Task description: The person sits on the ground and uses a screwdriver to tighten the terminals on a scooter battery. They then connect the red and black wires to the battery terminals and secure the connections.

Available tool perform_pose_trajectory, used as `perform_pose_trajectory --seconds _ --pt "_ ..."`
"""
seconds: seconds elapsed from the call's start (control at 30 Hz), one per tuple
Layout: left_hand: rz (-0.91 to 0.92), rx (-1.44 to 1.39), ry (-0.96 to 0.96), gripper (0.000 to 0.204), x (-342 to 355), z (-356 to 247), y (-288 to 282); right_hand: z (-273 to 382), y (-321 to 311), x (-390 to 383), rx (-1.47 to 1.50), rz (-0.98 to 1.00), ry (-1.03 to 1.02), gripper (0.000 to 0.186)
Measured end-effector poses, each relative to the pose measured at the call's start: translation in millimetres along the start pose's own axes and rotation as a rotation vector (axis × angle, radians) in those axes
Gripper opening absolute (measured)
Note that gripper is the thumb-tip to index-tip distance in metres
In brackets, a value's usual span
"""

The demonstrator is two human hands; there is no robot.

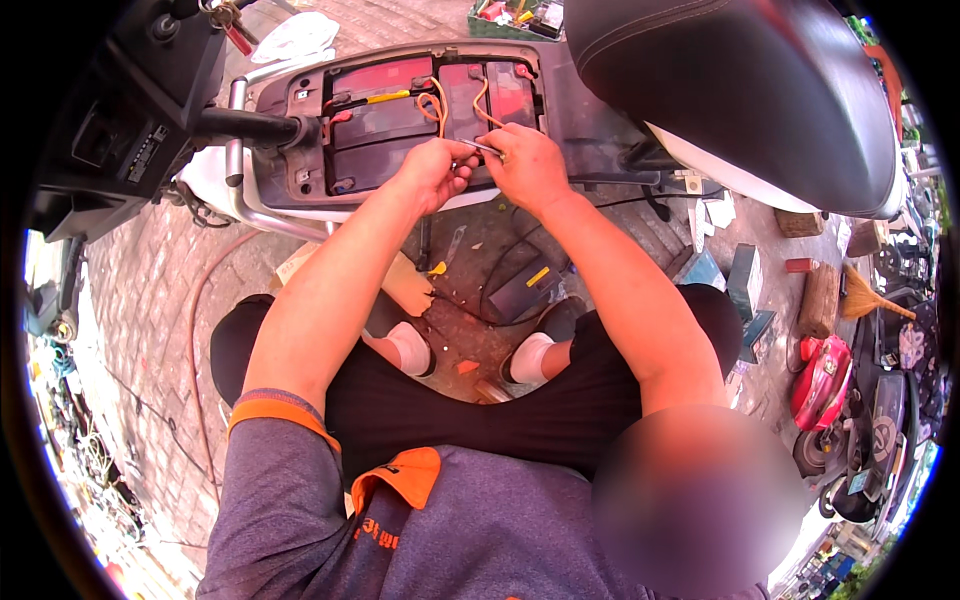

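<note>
A thin metallic tool (480, 146) is clamped in the fingers of the right hand (527, 165); its far end is met by the left hand (437, 172), whose hold cannot quite be told. Just ahead of both hands, batteries (390, 122) are seated in a scooter compartment (280, 105), with orange wires (443, 117) looped beyond the left hand.

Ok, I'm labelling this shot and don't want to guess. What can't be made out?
All in the head view:
Thin item: too small to identify, partly covered by the right hand.
Rightmost orange wire: lower end hidden by that hand.
Green crate: cut off by the top edge.
Lower right: blurred patch hides what's beneath.
</note>
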State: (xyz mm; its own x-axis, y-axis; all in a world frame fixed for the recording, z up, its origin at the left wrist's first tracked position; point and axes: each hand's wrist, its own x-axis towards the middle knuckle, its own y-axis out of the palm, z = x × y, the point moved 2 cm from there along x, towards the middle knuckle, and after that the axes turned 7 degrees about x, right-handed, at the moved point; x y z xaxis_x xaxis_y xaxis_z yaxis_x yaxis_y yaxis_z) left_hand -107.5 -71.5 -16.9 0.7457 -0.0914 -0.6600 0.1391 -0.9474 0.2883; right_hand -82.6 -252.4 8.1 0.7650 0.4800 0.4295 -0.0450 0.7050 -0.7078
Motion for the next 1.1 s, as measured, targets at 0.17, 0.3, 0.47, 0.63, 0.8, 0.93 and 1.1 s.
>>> perform_pose_trajectory --seconds 0.17,0.3,0.47,0.63,0.8,0.93,1.1 --pt "0.053 -0.034 -0.003 0.016 -3 -2 -3 16 -6 4 0.052 -0.057 0.08 0.015" --pt "0.093 -0.053 -0.007 0.02 -8 -3 2 15 -1 8 0.735 -0.002 0.591 0.015" --pt "0.087 -0.07 0.006 0.026 -5 -4 1 35 -1 13 0.767 0.154 0.646 0.009" --pt "0.157 -0.046 0.014 0.021 5 -1 -10 33 20 -6 -0.105 0.06 -0.02 0.011" --pt "0.119 0.006 0.018 0.022 8 -1 -7 31 25 -12 -0.144 0.07 -0.126 0.008" --pt "0.104 0.011 0.034 0.02 14 2 -9 33 24 -11 -0.115 0.087 -0.11 0.018" --pt "0.087 0.044 0.025 0.02 2 -3 -5 32 12 -1 0.034 0.113 0.204 0.024"
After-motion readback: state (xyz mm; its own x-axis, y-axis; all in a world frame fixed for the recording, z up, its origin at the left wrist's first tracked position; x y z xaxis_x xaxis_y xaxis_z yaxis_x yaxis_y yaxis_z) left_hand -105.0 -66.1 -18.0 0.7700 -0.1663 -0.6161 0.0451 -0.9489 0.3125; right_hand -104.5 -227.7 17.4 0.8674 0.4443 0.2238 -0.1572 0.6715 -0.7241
